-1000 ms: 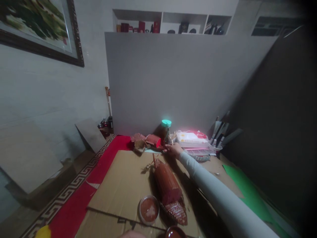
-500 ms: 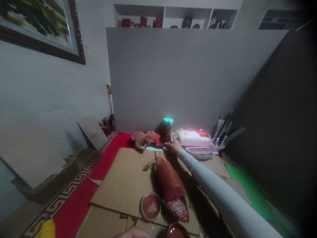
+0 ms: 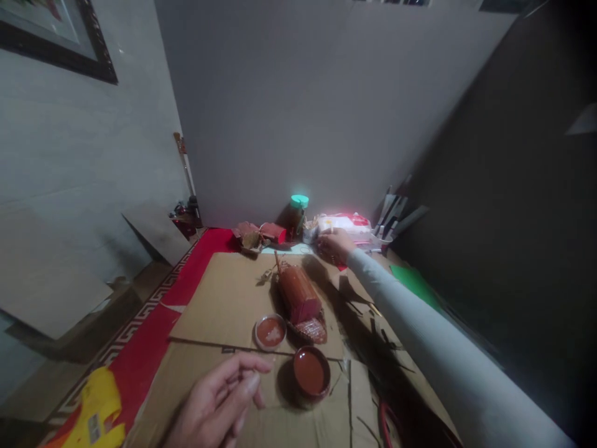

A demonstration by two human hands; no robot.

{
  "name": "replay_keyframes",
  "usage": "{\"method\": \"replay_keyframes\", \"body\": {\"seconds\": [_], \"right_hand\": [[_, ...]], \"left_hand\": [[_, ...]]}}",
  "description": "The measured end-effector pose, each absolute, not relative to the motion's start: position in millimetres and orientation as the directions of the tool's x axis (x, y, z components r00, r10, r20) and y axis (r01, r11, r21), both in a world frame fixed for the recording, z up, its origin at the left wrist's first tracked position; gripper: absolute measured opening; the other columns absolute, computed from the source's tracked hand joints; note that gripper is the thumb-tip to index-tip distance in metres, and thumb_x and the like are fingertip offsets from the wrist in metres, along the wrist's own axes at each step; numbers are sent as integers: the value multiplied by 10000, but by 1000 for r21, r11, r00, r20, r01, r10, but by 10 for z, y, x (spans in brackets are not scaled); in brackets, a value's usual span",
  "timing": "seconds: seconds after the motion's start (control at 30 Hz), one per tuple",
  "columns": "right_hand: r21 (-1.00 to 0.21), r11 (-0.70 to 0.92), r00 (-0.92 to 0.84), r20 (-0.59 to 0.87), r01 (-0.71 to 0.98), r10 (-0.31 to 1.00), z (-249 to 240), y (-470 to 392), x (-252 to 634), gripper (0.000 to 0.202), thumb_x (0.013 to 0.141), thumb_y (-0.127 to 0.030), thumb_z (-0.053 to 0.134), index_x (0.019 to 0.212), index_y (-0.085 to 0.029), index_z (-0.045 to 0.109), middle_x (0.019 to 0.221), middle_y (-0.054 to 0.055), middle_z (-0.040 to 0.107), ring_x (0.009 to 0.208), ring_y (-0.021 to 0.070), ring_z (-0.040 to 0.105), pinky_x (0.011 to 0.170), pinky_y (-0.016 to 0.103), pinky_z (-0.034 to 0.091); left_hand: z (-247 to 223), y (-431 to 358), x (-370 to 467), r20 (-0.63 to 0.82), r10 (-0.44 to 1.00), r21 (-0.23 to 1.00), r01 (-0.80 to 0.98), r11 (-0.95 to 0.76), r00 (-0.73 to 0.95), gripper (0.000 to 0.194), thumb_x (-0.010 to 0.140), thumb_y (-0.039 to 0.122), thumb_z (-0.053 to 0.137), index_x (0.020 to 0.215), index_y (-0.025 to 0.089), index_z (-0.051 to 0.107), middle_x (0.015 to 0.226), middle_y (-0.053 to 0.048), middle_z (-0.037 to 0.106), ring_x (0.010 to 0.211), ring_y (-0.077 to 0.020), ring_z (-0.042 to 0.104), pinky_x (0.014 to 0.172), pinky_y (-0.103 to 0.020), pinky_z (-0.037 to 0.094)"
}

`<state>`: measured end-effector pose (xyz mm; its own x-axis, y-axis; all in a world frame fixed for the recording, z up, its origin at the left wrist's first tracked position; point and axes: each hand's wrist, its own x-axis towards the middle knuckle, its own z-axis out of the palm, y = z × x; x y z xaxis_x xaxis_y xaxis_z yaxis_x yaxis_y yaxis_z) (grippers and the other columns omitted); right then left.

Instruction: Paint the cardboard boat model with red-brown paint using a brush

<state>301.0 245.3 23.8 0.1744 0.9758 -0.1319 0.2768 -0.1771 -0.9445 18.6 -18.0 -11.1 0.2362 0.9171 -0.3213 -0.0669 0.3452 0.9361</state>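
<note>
My left hand [image 3: 224, 398] is low in front, over the cardboard [image 3: 224, 292]. Its fingers are loosely bent, with the thumb apart from the index finger and nothing visible between them. Near it are a bowl of brown paint [image 3: 309, 371] and a shallow clear cup [image 3: 270, 331] with brown paint in it. A brown-painted boat-like model [image 3: 298, 295] lies just beyond. My right hand [image 3: 336, 244] reaches to the back, fingers bent down beside a white and red wipes pack [image 3: 349, 223]. What its fingertips grip is too small and blurred to make out.
A jar with a turquoise lid [image 3: 299, 201] and reddish-brown cardboard pieces [image 3: 252, 236] stand at the back before a grey board [image 3: 303, 112]. At right are a cup of pens and brushes [image 3: 387, 230] and a green sheet [image 3: 413, 283]. A yellow glue gun [image 3: 100, 410] is at lower left.
The view has tilted downward. My right hand has moved from beside the jar to the right, by the wipes pack. My left hand has risen further into view.
</note>
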Motion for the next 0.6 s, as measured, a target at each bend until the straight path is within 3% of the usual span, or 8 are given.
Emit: {"method": "replay_keyframes", "body": {"seconds": [0.3,0.43,0.6], "right_hand": [[-980,24,166,59,200,984,876,1117,3212,203,1001,-279,645,1146,-139,624,1010,40,655,760,141,653,643,275,579],[-982,58,172,90,179,981,836,537,3251,142,1000,-222,640,1110,-134,619,915,7,641,595,78,573,480,171,477],[-986,37,210,72,165,975,560,160,3286,142,1020,-257,614,1087,-132,616,858,-9,628,506,50,499,407,142,390]], "left_hand": [[-54,-138,183,-167,977,981,-80,178,135,420,805,532,706,1007,166,662,752,6,601,501,-49,377,427,-170,283],[63,-154,144,-90,986,992,-77,101,139,388,815,489,706,1011,157,662,769,0,612,509,-57,388,412,-171,307],[402,-152,183,-22,998,997,-74,26,62,383,779,422,722,1020,129,668,798,-22,636,548,-64,417,427,-168,316]]}}
